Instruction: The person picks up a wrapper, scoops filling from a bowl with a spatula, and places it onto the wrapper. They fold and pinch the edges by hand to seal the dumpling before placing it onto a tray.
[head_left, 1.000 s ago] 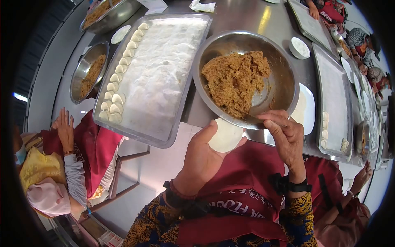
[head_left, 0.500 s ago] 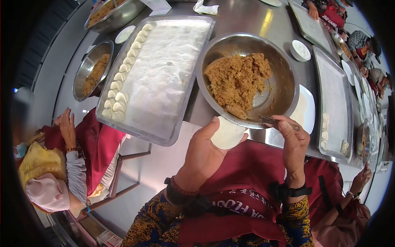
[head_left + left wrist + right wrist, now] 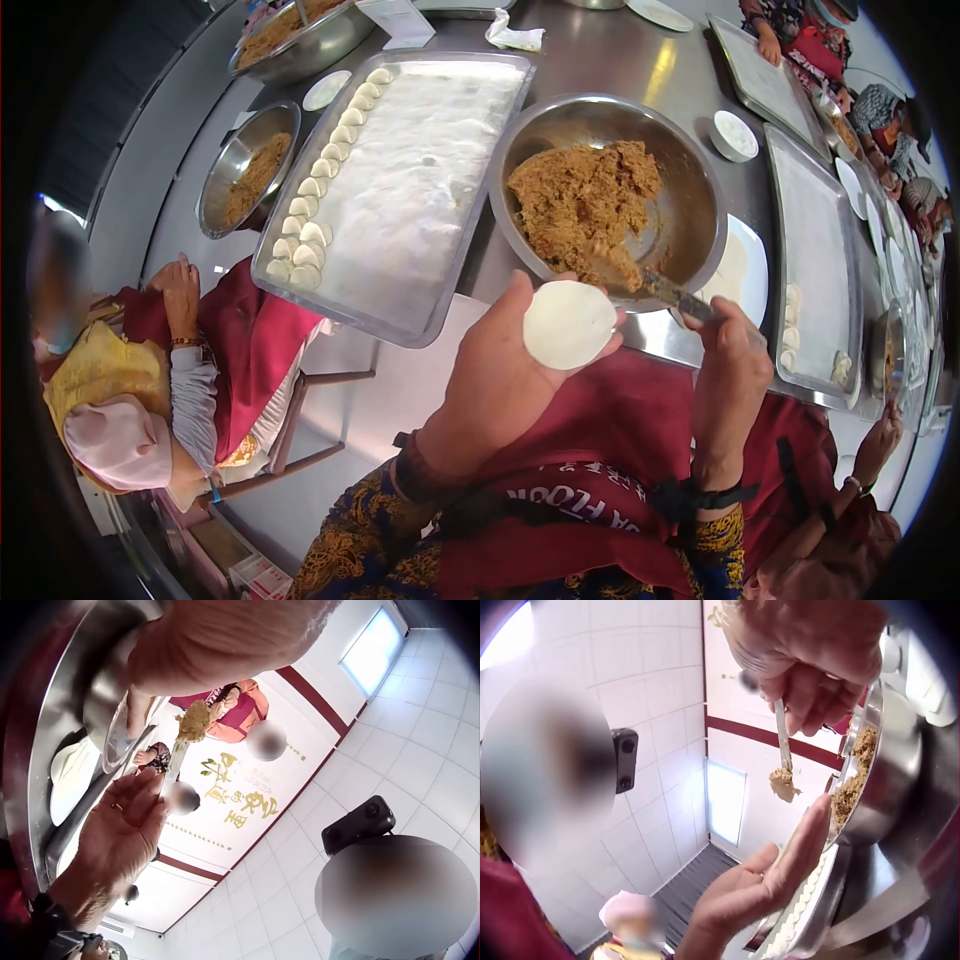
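Observation:
My left hand (image 3: 490,380) is held palm up with its fingers straight, carrying a round white dough wrapper (image 3: 570,325) just in front of the bowl. In the right wrist view, that palm (image 3: 739,900) lies flat under the wrapper. My right hand (image 3: 735,380) grips a narrow metal spatula (image 3: 685,298). A lump of brown filling (image 3: 784,785) sticks to the spatula's tip, raised above the left hand's fingertips. Behind both hands stands a large steel bowl (image 3: 705,240), partly filled with brown minced filling (image 3: 580,195).
Left of the bowl, a floured tray (image 3: 440,310) bears a row of folded dumplings (image 3: 312,188). A white plate with wrappers (image 3: 755,270) and a small white bowl (image 3: 735,135) are to the right, beside another tray (image 3: 820,390). A seated person (image 3: 235,360) is at the left.
My right hand has lifted the spatula from the bowl's near rim, with filling now on its tip. The left hand and wrapper have moved slightly right; the wrapper now faces the camera more fully.

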The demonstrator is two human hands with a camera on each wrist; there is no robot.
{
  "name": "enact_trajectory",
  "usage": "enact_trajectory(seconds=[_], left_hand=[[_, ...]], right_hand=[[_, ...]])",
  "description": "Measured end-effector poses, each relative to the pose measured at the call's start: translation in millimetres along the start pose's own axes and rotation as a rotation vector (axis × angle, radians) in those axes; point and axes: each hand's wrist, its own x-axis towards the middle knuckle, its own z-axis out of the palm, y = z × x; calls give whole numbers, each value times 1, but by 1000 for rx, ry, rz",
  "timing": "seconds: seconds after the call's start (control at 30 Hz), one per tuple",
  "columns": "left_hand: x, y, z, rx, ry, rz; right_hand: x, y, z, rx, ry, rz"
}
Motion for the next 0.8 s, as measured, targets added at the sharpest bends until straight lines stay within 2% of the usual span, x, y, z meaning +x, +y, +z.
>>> enact_trajectory(seconds=[0.03,0.07,0.17,0.2,0.27,0.4,0.53,0.57,0.6,0.63,0.67,0.7,0.73,0.8], left_hand=[[1,-1,4,2,0,3],[3,-3,9,-3,7,18],[6,-8,16,-19,1,48],[7,-9,17,-27,-10,64],[6,-11,17,9,6,73],[6,-14,19,42,63,106],[7,-15,16,2,98,88],[6,-13,14,421,75,166],[5,-12,13,841,49,245],[6,-11,14,843,49,247],[7,-10,16,445,65,189],[7,-10,18,46,79,127],[8,-10,19,47,78,126],[8,-13,21,62,63,127]], right_hand=[[-7,-3,-1,-125,11,-29],[-11,-4,-1,-124,11,-30],[-19,-7,-3,-521,-254,-512],[-21,-6,-4,-520,-255,-512],[-25,-5,-6,-757,-400,-802],[-37,6,-4,-874,-428,-930],[-37,-4,-11,-867,-491,-875],[-36,-7,-15,-867,-490,-874],[-36,-10,-20,-731,-476,-764],[-36,-12,-23,-594,-461,-654],[-36,-12,-24,-591,-460,-657],[-36,-12,-25,-436,-364,-560],[-36,-13,-26,-284,-268,-462],[-34,-8,-22,-253,-228,-465]])
